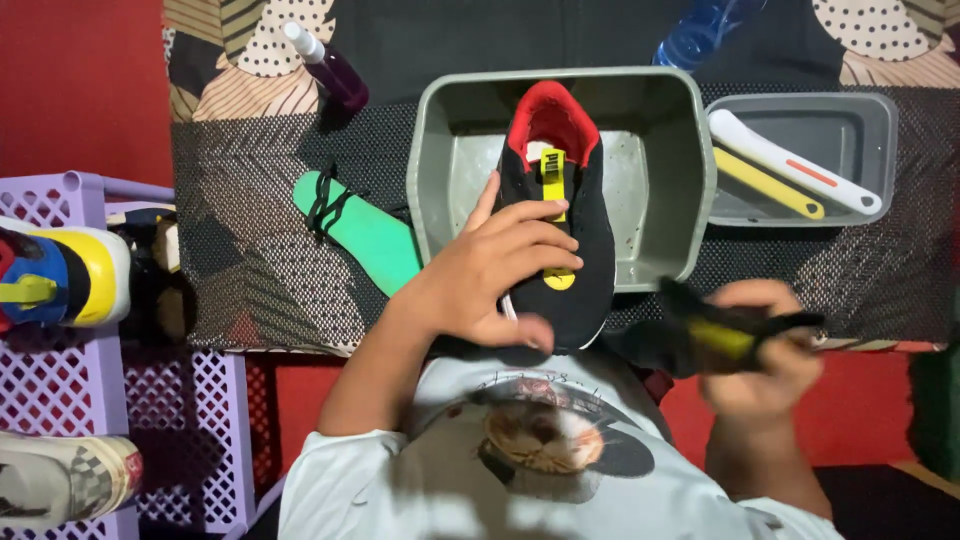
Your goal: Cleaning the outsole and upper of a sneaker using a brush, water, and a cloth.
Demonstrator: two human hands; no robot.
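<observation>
The black fabric sneaker with a red padded lining and a yellow tongue strip lies with its heel over the grey rectangular plastic basin and its toe hanging past the basin's near rim, toward the person. The left hand clamps the shoe from the side, fingers spread over the laceless upper and thumb under the toe. The knit looks soft and matte; the sole edge shows a thin white line.

The right hand is closed around a blurred black brush with a yellow stripe, held just right of the toe, apart from the shoe.

Beside the basin on the left lies one green foam insole with a black lace across it. On the right sits one smaller grey plastic tray holding two long tools, one white plastic handle and one yellow stick. Two bottles stand at the far edge: a purple one with a white cap and a clear blue one. All rest on a surface covered by black dotted mesh matting.

On the far left, a lilac plastic lattice rack carries a blue-and-yellow shoe and a pale checked shoe.
</observation>
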